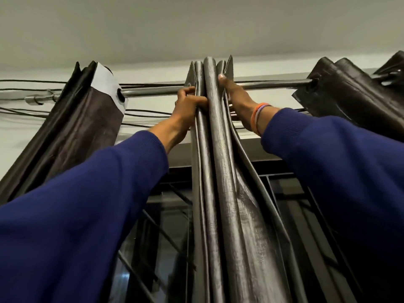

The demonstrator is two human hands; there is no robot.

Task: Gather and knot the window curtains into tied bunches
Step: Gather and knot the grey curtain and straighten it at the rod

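Observation:
A dark, glossy curtain panel (220, 171) hangs in tight folds from the metal rod (262, 85) at the middle of the view. My left hand (188, 103) grips the left edge of these folds just under the rod, fingers curled round the cloth. My right hand (235, 97) presses against the right side of the same folds, thumb up along the fabric and fingers hidden behind it. Both arms reach upward in blue sleeves. A second bunched panel (72, 132) hangs at the left, a third (349, 92) at the right.
Several black cables (32, 89) run along the wall behind the rod. A rod bracket (35, 99) sits at far left. The ceiling is close above. A dark window with a metal grille (166, 226) lies behind the curtains.

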